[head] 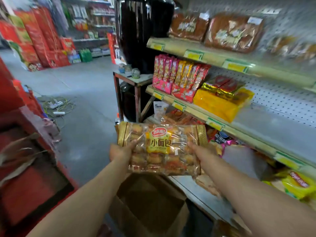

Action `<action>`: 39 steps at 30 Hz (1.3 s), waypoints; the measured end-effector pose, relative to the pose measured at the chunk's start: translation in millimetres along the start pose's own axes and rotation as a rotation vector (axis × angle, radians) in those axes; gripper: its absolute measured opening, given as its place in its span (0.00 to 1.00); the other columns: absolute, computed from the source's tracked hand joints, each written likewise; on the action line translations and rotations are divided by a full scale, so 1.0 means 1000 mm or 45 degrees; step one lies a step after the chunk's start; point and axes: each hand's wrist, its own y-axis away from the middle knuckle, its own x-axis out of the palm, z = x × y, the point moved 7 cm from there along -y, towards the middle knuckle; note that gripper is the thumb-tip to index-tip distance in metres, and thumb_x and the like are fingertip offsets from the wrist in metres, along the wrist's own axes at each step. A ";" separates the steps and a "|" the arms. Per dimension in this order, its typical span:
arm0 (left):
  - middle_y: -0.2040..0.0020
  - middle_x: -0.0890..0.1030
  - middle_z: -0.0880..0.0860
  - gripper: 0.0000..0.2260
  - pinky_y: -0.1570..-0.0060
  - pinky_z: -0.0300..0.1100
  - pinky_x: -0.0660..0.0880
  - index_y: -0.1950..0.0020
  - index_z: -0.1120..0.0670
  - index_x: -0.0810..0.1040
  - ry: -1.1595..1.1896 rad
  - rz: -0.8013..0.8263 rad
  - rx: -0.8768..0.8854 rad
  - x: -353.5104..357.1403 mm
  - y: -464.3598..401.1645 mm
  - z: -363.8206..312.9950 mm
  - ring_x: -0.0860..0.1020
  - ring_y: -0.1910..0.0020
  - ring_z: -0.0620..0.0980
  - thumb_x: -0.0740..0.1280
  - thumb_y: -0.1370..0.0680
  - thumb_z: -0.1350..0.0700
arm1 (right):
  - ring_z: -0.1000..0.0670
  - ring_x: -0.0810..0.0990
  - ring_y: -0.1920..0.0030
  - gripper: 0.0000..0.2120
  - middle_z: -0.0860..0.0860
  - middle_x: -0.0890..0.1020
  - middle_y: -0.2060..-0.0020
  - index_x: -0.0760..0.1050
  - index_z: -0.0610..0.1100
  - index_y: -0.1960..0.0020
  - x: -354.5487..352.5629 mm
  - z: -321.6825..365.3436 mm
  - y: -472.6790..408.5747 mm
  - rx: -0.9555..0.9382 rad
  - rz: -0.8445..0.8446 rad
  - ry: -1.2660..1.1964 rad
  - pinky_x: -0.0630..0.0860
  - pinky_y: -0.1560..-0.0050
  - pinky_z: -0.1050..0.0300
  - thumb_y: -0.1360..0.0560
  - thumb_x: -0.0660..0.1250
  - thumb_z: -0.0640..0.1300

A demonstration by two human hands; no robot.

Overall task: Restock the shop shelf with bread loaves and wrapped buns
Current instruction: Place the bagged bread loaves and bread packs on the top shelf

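Clear plastic bag of small golden buns (162, 147), gold-edged with a yellow label, held level above an open brown cardboard box (148, 202), long axis running left to right. Left hand (120, 151) and right hand (199, 151) grip its ends beside cream metal shelves (256, 132).

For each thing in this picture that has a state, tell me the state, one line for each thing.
bag of small buns: sealed, held in the air by both hands
left hand: grips the bag's left side
right hand: grips the bag's right side
cardboard box: open, on the floor under the bag
middle shelf: bare on its right part
bread packs: sealed, lying on the top shelf
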 end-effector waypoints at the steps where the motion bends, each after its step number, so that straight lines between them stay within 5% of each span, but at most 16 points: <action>1: 0.61 0.76 0.52 0.23 0.76 0.40 0.66 0.43 0.60 0.74 0.027 0.041 0.017 0.000 0.016 -0.010 0.73 0.69 0.48 0.78 0.28 0.47 | 0.43 0.84 0.55 0.26 0.45 0.84 0.56 0.78 0.41 0.47 -0.013 0.009 0.007 -0.043 -0.030 0.000 0.81 0.48 0.47 0.35 0.82 0.55; 4: 0.59 0.78 0.52 0.21 0.74 0.41 0.71 0.45 0.57 0.74 0.024 0.111 0.118 0.003 0.049 -0.043 0.76 0.68 0.48 0.78 0.28 0.46 | 0.43 0.85 0.55 0.30 0.45 0.84 0.56 0.78 0.40 0.43 -0.051 0.038 0.028 -0.101 -0.110 -0.047 0.83 0.48 0.44 0.37 0.83 0.56; 6: 0.55 0.83 0.54 0.23 0.63 0.48 0.81 0.46 0.58 0.77 0.024 0.161 0.139 0.007 0.075 -0.066 0.81 0.64 0.52 0.79 0.30 0.45 | 0.42 0.86 0.59 0.32 0.47 0.86 0.59 0.81 0.41 0.48 -0.079 0.055 0.040 -0.150 -0.124 -0.105 0.84 0.52 0.40 0.44 0.84 0.59; 9: 0.54 0.84 0.56 0.22 0.53 0.54 0.83 0.48 0.55 0.79 0.063 0.182 0.245 0.017 0.111 -0.102 0.83 0.59 0.56 0.81 0.33 0.44 | 0.41 0.86 0.61 0.36 0.47 0.86 0.62 0.82 0.43 0.52 -0.124 0.078 0.053 -0.195 -0.165 -0.145 0.84 0.53 0.39 0.53 0.83 0.63; 18: 0.50 0.84 0.55 0.25 0.45 0.57 0.80 0.43 0.57 0.81 0.187 0.290 0.415 0.086 0.224 -0.172 0.83 0.50 0.58 0.81 0.33 0.46 | 0.42 0.86 0.58 0.22 0.48 0.87 0.62 0.83 0.46 0.56 -0.271 0.139 0.103 -0.372 -0.285 -0.331 0.83 0.48 0.39 0.42 0.85 0.55; 20: 0.46 0.84 0.56 0.31 0.44 0.58 0.80 0.40 0.57 0.79 0.208 0.317 0.434 0.104 0.249 -0.180 0.82 0.48 0.59 0.82 0.36 0.43 | 0.42 0.86 0.57 0.19 0.49 0.87 0.62 0.82 0.47 0.58 -0.306 0.147 0.112 -0.400 -0.332 -0.339 0.82 0.46 0.39 0.41 0.85 0.54; 23: 0.44 0.83 0.59 0.54 0.47 0.57 0.81 0.34 0.60 0.74 0.216 0.346 0.497 0.129 0.283 -0.196 0.82 0.47 0.61 0.77 0.50 0.27 | 0.42 0.85 0.55 0.16 0.49 0.86 0.61 0.80 0.48 0.59 -0.355 0.161 0.125 -0.443 -0.386 -0.354 0.81 0.45 0.40 0.37 0.84 0.52; 27: 0.49 0.81 0.58 0.34 0.58 0.50 0.78 0.38 0.64 0.73 0.270 0.450 0.512 0.146 0.350 -0.220 0.80 0.55 0.56 0.79 0.33 0.43 | 0.42 0.86 0.55 0.19 0.49 0.87 0.58 0.82 0.48 0.52 -0.413 0.179 0.138 -0.524 -0.380 -0.371 0.81 0.45 0.36 0.38 0.84 0.52; 31: 0.45 0.82 0.59 0.33 0.54 0.52 0.80 0.38 0.61 0.75 0.266 0.425 0.575 0.164 0.390 -0.237 0.81 0.50 0.60 0.80 0.34 0.43 | 0.40 0.86 0.54 0.22 0.46 0.86 0.56 0.78 0.47 0.52 -0.463 0.191 0.152 -0.571 -0.405 -0.396 0.81 0.45 0.37 0.38 0.84 0.51; 37: 0.48 0.83 0.58 0.31 0.65 0.47 0.76 0.43 0.61 0.78 0.254 0.426 0.620 0.192 0.441 -0.254 0.80 0.57 0.58 0.79 0.32 0.40 | 0.40 0.85 0.52 0.30 0.44 0.85 0.51 0.76 0.43 0.44 -0.526 0.201 0.170 -0.639 -0.435 -0.419 0.81 0.45 0.38 0.39 0.84 0.54; 39: 0.47 0.82 0.60 0.31 0.59 0.50 0.78 0.43 0.62 0.76 0.250 0.415 0.632 0.199 0.459 -0.261 0.80 0.53 0.61 0.79 0.33 0.40 | 0.40 0.84 0.52 0.30 0.44 0.85 0.51 0.77 0.43 0.43 -0.547 0.205 0.176 -0.667 -0.471 -0.418 0.81 0.44 0.40 0.38 0.83 0.54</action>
